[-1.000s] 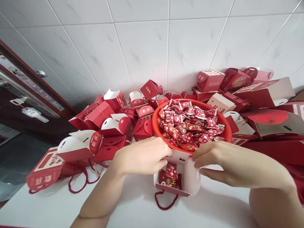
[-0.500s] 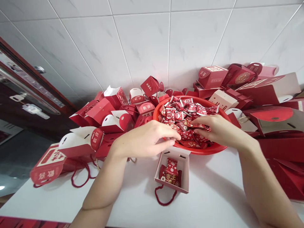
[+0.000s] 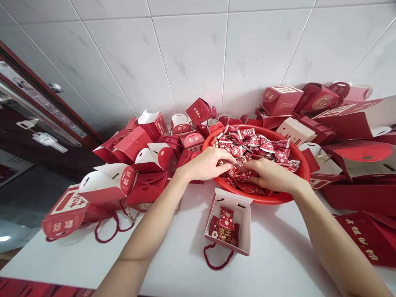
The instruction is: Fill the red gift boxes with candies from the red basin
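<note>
In the head view, we had both hands at the red plastic basin (image 3: pixel 305 175), which sat on the white table (image 3: pixel 272 264), heaped with red-wrapped candies (image 3: pixel 252 141). Our left hand (image 3: pixel 212 163) reached over the near left rim, thumb and forefinger bent toward the wrappers; we could not tell whether they had closed on one. Our right hand (image 3: pixel 270 176) dipped in from the right, fingertips among the candies; whether it gripped any, we could not tell either. The two hands were near each other but slightly apart. Just in front of the basin we saw an open gift box (image 3: pixel 245 231), pale inside, where a small dotted candy (image 3: pixel 227 218) lay on a larger packet (image 3: pixel 230 238) with gold characters. Its dark red cord handle (image 3: pixel 218 268) lay looped on the table. Red gift boxes (image 3: pixel 134 142) crowded the left side, and stacked cartons (image 3: pixel 283 101) stood on the right, before the tiled wall (image 3: pixel 194 53).
</note>
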### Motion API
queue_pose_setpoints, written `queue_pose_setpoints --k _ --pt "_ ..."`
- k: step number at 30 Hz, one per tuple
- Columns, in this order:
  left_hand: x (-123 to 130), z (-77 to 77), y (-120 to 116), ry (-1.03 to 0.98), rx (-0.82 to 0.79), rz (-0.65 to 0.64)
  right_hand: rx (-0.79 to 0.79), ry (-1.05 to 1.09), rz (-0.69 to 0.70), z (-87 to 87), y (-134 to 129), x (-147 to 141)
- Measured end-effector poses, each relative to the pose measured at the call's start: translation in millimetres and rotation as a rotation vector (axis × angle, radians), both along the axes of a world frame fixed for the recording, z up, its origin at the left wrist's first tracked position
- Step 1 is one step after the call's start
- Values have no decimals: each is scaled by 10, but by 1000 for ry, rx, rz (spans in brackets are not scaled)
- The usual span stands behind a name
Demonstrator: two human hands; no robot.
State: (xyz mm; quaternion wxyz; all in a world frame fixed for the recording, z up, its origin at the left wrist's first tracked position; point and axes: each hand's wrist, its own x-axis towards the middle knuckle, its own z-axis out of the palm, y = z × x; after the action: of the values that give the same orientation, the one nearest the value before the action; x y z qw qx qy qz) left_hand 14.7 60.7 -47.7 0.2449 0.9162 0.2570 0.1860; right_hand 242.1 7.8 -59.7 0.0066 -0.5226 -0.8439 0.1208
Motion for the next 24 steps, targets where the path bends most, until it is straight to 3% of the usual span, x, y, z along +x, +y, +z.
queue_pose_setpoints --k 4,8,20,24 --pt "96 -134 59 8 19 -23 35 110 43 -24 0 16" --pt "144 -226 98 41 10 -20 214 256 18 -54 24 53" --pt "158 -265 127 63 18 86 414 44 -324 -61 62 121" --pt "158 -271 134 59 41 108 473 142 -263 -67 54 119"
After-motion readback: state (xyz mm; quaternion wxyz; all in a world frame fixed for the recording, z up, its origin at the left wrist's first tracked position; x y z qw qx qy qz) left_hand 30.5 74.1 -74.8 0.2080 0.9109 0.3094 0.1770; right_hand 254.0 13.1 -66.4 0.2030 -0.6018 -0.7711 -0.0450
